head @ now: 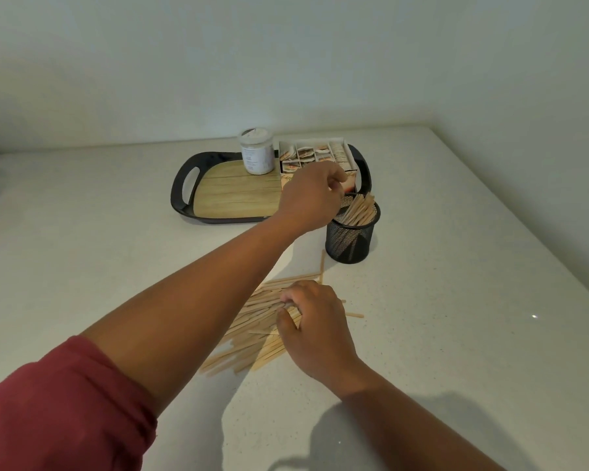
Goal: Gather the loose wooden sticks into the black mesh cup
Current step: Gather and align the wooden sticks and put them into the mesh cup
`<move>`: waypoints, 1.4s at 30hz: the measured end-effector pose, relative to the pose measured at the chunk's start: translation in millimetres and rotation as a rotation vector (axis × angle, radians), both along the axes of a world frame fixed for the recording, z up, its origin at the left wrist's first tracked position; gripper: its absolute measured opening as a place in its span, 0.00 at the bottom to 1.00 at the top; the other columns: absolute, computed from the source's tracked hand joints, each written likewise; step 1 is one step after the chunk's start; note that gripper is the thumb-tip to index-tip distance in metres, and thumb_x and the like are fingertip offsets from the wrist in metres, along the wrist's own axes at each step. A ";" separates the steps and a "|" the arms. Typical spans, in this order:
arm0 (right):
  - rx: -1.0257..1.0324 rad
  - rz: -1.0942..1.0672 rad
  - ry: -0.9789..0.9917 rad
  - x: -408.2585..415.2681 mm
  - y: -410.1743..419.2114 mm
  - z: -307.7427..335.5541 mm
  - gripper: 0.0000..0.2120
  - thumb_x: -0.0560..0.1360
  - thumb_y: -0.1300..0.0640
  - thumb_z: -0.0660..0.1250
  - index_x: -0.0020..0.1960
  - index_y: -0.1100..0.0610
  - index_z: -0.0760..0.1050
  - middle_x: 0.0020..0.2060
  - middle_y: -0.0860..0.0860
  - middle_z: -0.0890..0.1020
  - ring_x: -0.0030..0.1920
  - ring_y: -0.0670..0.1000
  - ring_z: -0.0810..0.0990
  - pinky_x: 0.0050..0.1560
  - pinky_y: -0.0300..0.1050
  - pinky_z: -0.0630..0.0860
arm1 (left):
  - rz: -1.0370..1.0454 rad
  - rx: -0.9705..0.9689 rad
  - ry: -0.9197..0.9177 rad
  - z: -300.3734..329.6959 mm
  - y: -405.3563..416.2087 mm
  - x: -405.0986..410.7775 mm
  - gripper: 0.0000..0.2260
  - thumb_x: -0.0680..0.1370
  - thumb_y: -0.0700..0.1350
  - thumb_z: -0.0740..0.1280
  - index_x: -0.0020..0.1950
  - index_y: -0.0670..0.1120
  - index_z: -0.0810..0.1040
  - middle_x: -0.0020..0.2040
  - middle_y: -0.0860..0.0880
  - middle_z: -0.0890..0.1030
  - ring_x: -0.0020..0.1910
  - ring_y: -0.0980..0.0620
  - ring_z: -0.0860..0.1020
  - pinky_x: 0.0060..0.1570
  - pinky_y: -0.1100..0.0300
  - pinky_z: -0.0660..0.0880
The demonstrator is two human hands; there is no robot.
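Note:
A black mesh cup stands on the white counter, with several wooden sticks leaning inside it. My left hand hovers just above the cup's left rim. Its fingers are curled and no stick shows in them. A pile of loose wooden sticks lies fanned out on the counter in front of the cup. My right hand rests on the pile's right side, and its fingers pinch a few of the sticks. One stick lies apart near the cup's base.
A black tray with a wood-pattern floor sits behind the cup. It carries a white-lidded jar and a divided box of sachets. Walls bound the counter at the back and right.

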State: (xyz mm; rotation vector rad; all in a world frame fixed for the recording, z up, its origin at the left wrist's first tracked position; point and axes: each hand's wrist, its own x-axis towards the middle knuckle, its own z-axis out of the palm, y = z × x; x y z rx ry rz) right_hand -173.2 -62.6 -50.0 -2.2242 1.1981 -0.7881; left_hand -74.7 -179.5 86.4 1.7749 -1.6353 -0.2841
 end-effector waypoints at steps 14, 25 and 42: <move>-0.012 -0.003 0.045 -2.7 -0.9 6.7 0.12 0.79 0.49 0.67 0.61 0.49 0.81 0.59 0.44 0.81 0.59 0.46 0.73 0.63 0.48 0.74 | -0.028 0.418 -0.055 -55.9 108.3 85.6 0.15 0.74 0.51 0.77 0.59 0.55 0.79 0.53 0.58 0.78 0.50 0.59 0.78 0.43 0.66 0.70; -0.038 0.016 0.148 -1.7 2.6 9.3 0.22 0.79 0.42 0.69 0.69 0.51 0.79 0.65 0.47 0.79 0.64 0.50 0.72 0.65 0.48 0.68 | 0.062 0.507 -0.067 -75.9 168.7 108.1 0.16 0.71 0.49 0.80 0.56 0.58 0.80 0.50 0.60 0.77 0.46 0.59 0.77 0.42 0.68 0.70; -0.019 -0.044 0.127 2.5 2.2 12.7 0.16 0.83 0.54 0.66 0.71 0.52 0.77 0.67 0.49 0.77 0.67 0.49 0.69 0.70 0.52 0.66 | 0.056 0.005 -0.228 -109.5 173.2 97.7 0.05 0.78 0.48 0.71 0.51 0.53 0.86 0.46 0.55 0.84 0.44 0.54 0.78 0.42 0.54 0.78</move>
